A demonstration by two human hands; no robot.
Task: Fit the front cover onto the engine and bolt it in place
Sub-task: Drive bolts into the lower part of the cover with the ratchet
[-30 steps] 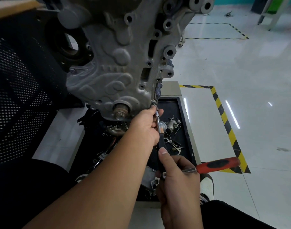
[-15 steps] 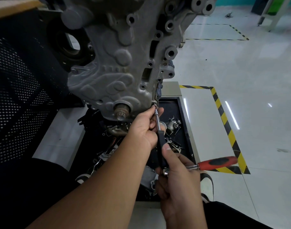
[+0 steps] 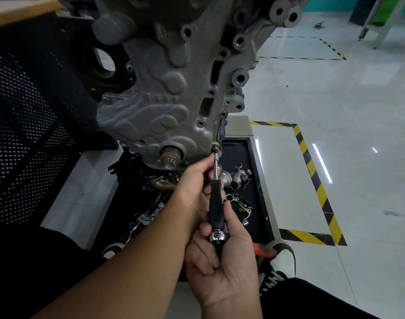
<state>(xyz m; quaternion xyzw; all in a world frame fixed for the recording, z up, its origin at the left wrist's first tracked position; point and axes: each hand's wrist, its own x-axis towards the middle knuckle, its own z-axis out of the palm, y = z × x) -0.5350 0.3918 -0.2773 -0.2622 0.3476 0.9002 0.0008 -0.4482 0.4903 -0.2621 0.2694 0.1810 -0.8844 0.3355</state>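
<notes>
Swinging round since a moment ago: ratchet handle (image 3: 264, 252), then sticking out to the right in full red view, now lying mostly hidden behind the right hand (image 3: 222, 268), only a red sliver peeking out low on the right. Sitting flush against the engine (image 3: 222, 24) already, front cover (image 3: 155, 107), hanging above a black parts tray (image 3: 261, 187) on the floor. Reaching up to the cover's lower right corner, extension bar (image 3: 216, 194), its thin tip meeting a bolt (image 3: 215, 149) there, probably to keep the ratchet clear of the casting and leave room for the swing. Curling round the bar's upper stretch just below the tip, left hand (image 3: 194, 187), seemingly steadying the socket square on the bolt head and stopping it slipping off. Wrapping round the chrome ratchet head (image 3: 218, 237) at the bar's bottom end, right hand, thumb lying up along the black grip, likely for pressing inward while turning. Judging by the grip, running one corner bolt in; several bolt holes higher up the cover looking open yet. Lying loose in the tray, assorted small metal parts (image 3: 237, 178), near at hand.
</notes>
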